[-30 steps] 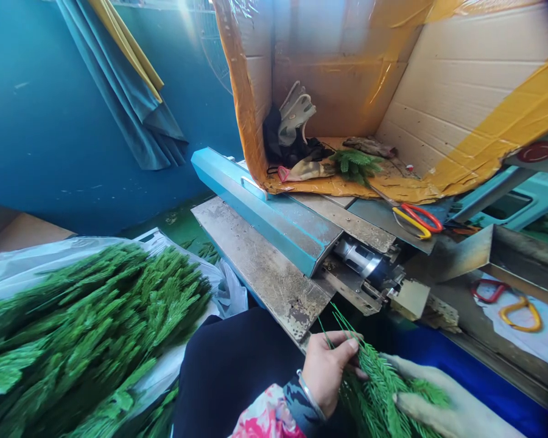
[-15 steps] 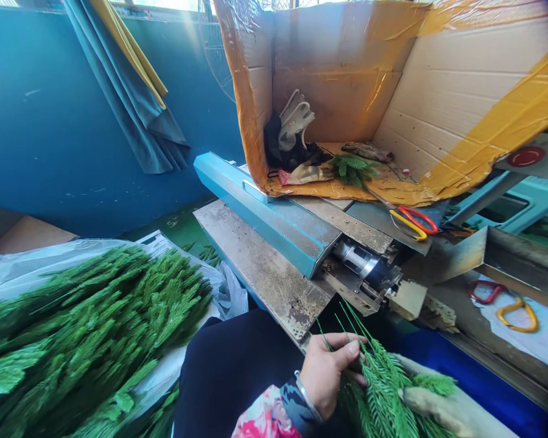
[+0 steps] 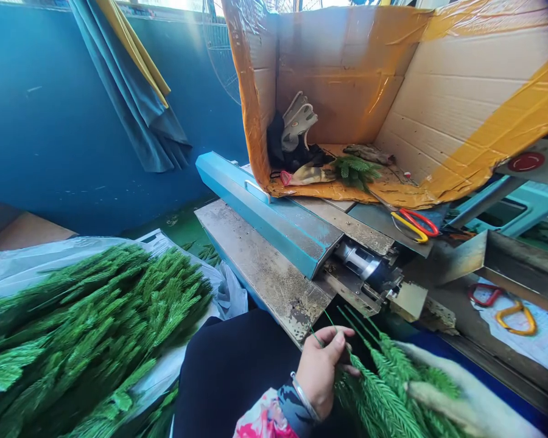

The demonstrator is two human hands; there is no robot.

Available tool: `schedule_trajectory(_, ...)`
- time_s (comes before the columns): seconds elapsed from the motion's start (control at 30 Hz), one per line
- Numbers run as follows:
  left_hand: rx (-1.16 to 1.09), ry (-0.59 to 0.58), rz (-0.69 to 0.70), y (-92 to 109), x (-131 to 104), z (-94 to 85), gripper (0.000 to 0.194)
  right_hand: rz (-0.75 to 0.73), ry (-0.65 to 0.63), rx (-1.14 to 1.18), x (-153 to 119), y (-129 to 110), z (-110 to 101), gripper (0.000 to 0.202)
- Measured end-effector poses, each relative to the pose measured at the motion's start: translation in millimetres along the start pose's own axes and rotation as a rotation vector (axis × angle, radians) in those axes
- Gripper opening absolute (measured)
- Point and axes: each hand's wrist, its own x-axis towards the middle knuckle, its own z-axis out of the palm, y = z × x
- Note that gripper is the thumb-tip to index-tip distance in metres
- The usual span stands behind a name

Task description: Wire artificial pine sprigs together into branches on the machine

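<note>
At the bottom centre my left hand pinches the thin stems of a bunch of green artificial pine sprigs. A metal bangle and a floral sleeve show at its wrist. My right hand, in a pale glove, grips the leafy part of the same bunch at the lower right. The stem tips point up toward the machine's metal head, a short way below it.
A big heap of green sprigs lies on clear plastic at the left. The blue machine bar and worn steel plate stand ahead. Behind them is a taped cardboard box with gloves and a sprig. Red-yellow scissors lie on the machine.
Both hands have shifted slightly; my left hand slid up along the stems and my right hand drew back to the right with the bunch. The view tilted a little.
</note>
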Motion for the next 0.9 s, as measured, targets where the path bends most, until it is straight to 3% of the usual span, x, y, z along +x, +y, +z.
schedule_trajectory(0.2,0.01,0.013,-0.021,-2.5,-3.0,1.3,0.04,0.01,-0.224,0.11,3.1,-12.4,26.7,0.057)
schedule_trajectory(0.4,0.032,0.037,-0.035,3.9,-5.8,0.9,0.035,-0.037,-0.297,0.127,1.8,-19.9,37.3,0.052)
schedule_trajectory(0.6,0.074,0.056,-0.037,5.1,-7.8,0.5,0.028,-0.092,-0.286,0.041,7.3,-10.2,43.4,0.044)
schedule_trajectory(0.77,0.061,0.089,0.014,3.9,-4.7,-4.1,0.026,-0.124,-0.188,-0.059,5.9,-2.7,37.8,0.043)
schedule_trajectory(0.9,0.065,0.065,0.019,3.1,-4.5,-4.3,0.031,-0.177,-0.118,-0.411,5.3,-7.6,32.2,0.041)
